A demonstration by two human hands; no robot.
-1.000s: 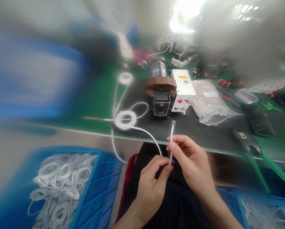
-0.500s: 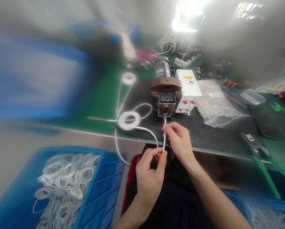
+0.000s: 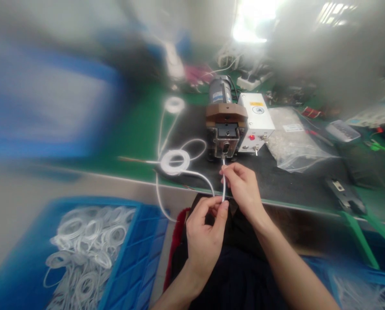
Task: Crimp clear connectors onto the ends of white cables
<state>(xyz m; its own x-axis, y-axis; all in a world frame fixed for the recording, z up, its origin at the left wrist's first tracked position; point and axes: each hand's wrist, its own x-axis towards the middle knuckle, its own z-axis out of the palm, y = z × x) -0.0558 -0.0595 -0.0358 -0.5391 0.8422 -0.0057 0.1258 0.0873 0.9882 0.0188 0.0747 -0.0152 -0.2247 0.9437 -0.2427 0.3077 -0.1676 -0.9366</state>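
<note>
Between my two hands runs a white cable (image 3: 224,189), its far end at the front opening of a bench machine with a grey motor (image 3: 226,116). My right hand (image 3: 244,185) pinches the cable close to the machine. Lower down, my left hand (image 3: 205,230) grips the same cable between thumb and fingers. From there the cable leads left to a coil of white cable (image 3: 174,162) on the black mat (image 3: 192,125). A white control box (image 3: 256,122) with a red button and switches stands against the machine's right side. The cable's tip is hidden at the opening.
A blue crate (image 3: 137,232) full of coiled white cables stands lower left. Another small coil (image 3: 174,104) lies farther back. Right of the box are a clear bag of small parts (image 3: 289,137), a clear plastic box (image 3: 342,130) and a green-handled crimping tool (image 3: 347,196).
Both hands keep their hold on the cable. My left hand has shifted very slightly right and up; the view has moved a little. Otherwise little differs.
</note>
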